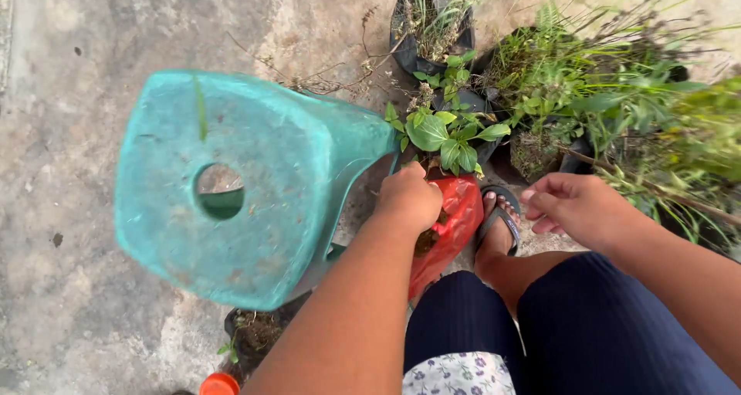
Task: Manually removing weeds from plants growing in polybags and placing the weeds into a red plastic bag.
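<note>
My left hand [407, 200] is closed into a fist at the top of a red plastic grow bag [455, 217], gripping at the base of the leafy green plant [446, 136] that grows from it. The bag stands on the concrete between a teal plastic stool [231, 186] and my foot in a sandal [498, 221]. My right hand [575, 206] hovers to the right of the bag, fingers loosely curled and apart, holding nothing. What my left fingers pinch is hidden by the fist.
Several black grow bags with grassy plants [432, 24] crowd the upper right. Another black bag of soil [258, 337] sits under the stool's near edge. An orange cap [220, 384] lies at the bottom. My knees in dark trousers [587, 333] fill the lower right.
</note>
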